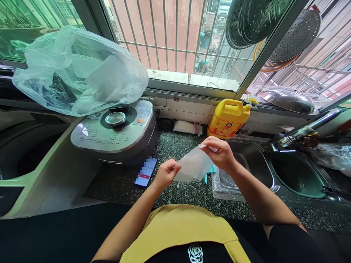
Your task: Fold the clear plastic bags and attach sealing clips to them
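Stretched between my two hands is a translucent frosted plastic bag [193, 166], held above the speckled dark countertop [175, 195]. My left hand [168, 172] pinches its left end between thumb and fingers. At the upper right corner, my right hand [219, 152] is closed on the bag's edge. Small teal strips [212, 169] lie partly hidden behind the bag, close to the sink. To the left of my left hand, a lit phone [146, 171] rests on the counter. A flat white packet [187, 127] with pink and teal bits lies against the tiled wall.
A rice cooker [115, 135] stands on the left, below a large clear plastic bag [82, 73]. The yellow jug [229, 118] is behind the steel sink [253, 160]. A green basin [297, 179] sits under the faucet [298, 133]. Barred windows line the back.
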Motion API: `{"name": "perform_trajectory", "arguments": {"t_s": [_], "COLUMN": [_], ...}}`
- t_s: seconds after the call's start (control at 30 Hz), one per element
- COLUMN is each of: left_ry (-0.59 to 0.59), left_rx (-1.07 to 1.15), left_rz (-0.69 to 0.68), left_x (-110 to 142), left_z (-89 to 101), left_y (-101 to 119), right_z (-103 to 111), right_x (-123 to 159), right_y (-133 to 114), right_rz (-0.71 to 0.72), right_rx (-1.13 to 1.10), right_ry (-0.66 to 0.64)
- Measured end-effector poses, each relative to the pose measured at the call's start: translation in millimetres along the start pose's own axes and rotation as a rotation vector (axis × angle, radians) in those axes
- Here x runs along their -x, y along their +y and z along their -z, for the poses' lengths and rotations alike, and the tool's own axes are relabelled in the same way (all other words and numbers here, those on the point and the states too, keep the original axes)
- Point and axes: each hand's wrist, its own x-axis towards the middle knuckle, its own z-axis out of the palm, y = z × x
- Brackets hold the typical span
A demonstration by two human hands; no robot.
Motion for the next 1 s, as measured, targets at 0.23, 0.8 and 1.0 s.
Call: {"name": "perform_trajectory", "arguments": {"t_s": [0.23,0.8,1.0], "left_ry": [-0.069,0.162,0.246], "left_rx": [-0.047,-0.032,0.132], "left_rz": [-0.147,-0.415,-0.307], "left_x": [-18.6,-41.1,-34.6], "left_z": [16.4,7.3,9.5], "left_y": [22.7,52.4,45.7], "right_z": [-13.3,-8.3,-3.3], "right_x": [-1.1,20.1,28.9], "right_y": [2.9,18.5,24.5], "right_rz": [0.056,-0.005,-0.065], "right_rx": [0.027,0.154,0.106], "right_ry": [-0.118,-0.217,-0.180]}}
